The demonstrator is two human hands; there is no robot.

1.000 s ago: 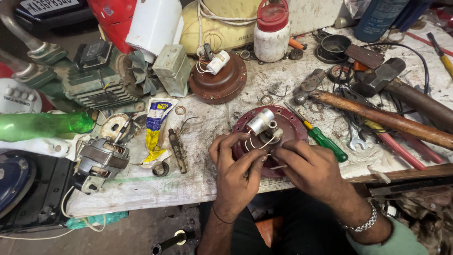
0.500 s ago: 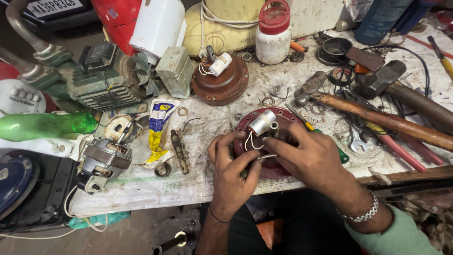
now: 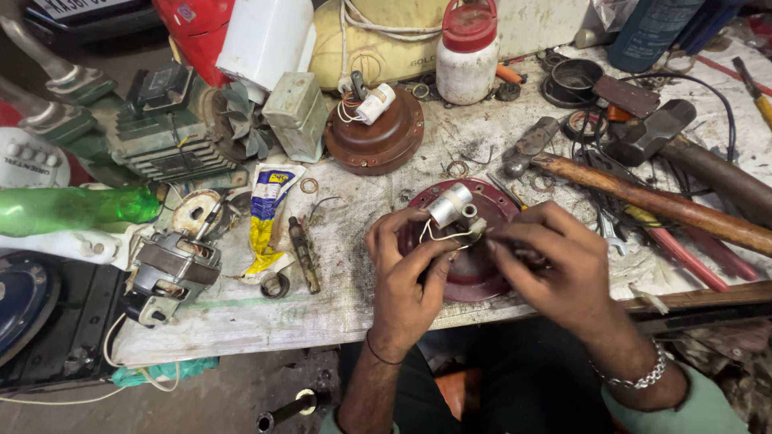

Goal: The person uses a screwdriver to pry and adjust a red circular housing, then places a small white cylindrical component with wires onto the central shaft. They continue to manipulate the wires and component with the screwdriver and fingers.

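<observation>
Head view caught both hands at the workbench's near edge over the round maroon metal motor cover [image 3: 474,269], left hand [image 3: 406,277] pinching thin white wires [image 3: 438,235], right hand [image 3: 559,273] closed around a connector, splicing seemingly underway.

Glossy maroon painted metal on the motor cover [image 3: 474,273], a dull silver capacitor [image 3: 448,205] sitting on it. Bench [image 3: 354,273] is rough, grimy. Wooden handle [image 3: 659,205] worn matt. Green bottle [image 3: 76,209] shiny plastic.
</observation>
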